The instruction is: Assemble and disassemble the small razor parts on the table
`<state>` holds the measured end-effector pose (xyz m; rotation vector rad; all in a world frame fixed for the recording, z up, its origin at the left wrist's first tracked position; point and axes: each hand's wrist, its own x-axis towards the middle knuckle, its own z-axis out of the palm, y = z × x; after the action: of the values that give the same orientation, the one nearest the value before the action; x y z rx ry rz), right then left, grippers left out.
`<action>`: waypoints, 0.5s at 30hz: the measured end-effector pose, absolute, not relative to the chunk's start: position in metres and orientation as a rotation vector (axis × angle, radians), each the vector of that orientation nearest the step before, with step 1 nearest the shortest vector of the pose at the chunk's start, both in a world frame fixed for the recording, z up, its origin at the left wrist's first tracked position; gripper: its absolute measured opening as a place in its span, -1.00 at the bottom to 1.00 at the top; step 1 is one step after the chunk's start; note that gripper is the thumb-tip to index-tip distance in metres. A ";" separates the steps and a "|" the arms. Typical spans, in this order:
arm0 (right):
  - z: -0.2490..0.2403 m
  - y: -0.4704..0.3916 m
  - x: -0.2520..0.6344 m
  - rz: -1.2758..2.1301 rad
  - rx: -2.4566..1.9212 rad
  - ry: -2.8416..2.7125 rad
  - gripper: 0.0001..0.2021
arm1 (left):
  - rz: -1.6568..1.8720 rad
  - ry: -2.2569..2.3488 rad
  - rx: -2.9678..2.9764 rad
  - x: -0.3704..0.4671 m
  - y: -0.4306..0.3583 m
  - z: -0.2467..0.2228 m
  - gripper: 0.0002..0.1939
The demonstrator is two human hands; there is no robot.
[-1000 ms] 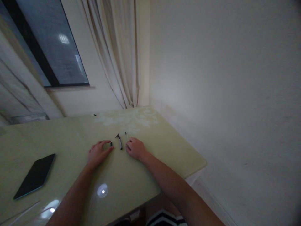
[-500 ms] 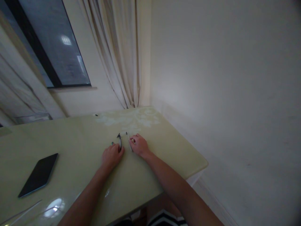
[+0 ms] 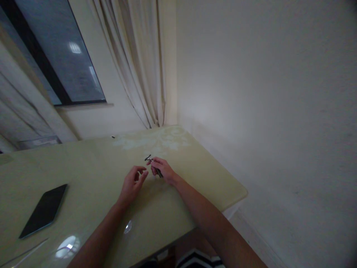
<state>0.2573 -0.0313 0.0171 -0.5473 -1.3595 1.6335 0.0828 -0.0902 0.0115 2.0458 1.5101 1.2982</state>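
Note:
My right hand (image 3: 164, 171) is closed around the handle of a small razor (image 3: 147, 158), held just above the table. Its dark crosswise head points away from me past the fingertips, and the dark handle end shows below the palm. Fingers cover the middle of the handle. To its left, my left hand (image 3: 132, 182) is raised slightly with fingers curved and thumb apart. I see nothing in it, and its fingertips are close to the right hand without clearly touching.
A dark tablet (image 3: 44, 210) lies on the glossy pale green table (image 3: 92, 171) at the left. Near the far edge is a small dark piece (image 3: 113, 137). A wall (image 3: 251, 93) borders the right side; curtains (image 3: 136, 67) hang behind.
The razor has passed from beside my left hand into my right hand. My left hand has lifted and opened. The thin pale stick beside my right hand no longer shows clearly.

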 end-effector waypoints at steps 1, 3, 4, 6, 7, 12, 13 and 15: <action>0.019 -0.033 0.259 1.664 -0.545 -1.407 -0.67 | 1.354 1.484 1.930 0.079 -0.089 0.013 -0.56; 0.023 -0.036 0.261 1.721 -0.558 -1.511 -0.66 | 1.386 1.394 1.785 0.072 -0.088 0.016 -0.41; 0.024 -0.038 0.262 1.740 -0.564 -1.556 -0.64 | 1.373 1.348 1.752 0.069 -0.087 0.017 -0.39; 0.025 -0.040 0.264 1.749 -0.562 -1.617 -0.60 | 1.338 1.292 1.717 0.066 -0.086 0.018 -0.43; 0.025 -0.040 0.264 1.746 -0.556 -1.633 -0.59 | 1.323 1.277 1.705 0.066 -0.087 0.018 -0.46; 0.022 -0.038 0.266 1.755 -0.539 -1.642 -0.58 | 1.290 1.238 1.632 0.068 -0.089 0.020 -0.49; 0.021 -0.037 0.266 1.759 -0.533 -1.637 -0.58 | 1.293 1.231 1.616 0.068 -0.089 0.019 -0.50; 0.021 -0.036 0.266 1.761 -0.513 -1.631 -0.57 | 1.304 1.219 1.579 0.067 -0.088 0.017 -0.51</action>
<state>0.2659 -0.0365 0.0211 -0.5126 -1.6306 1.7607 0.0673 -0.0885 0.0166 1.5790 1.2185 1.3044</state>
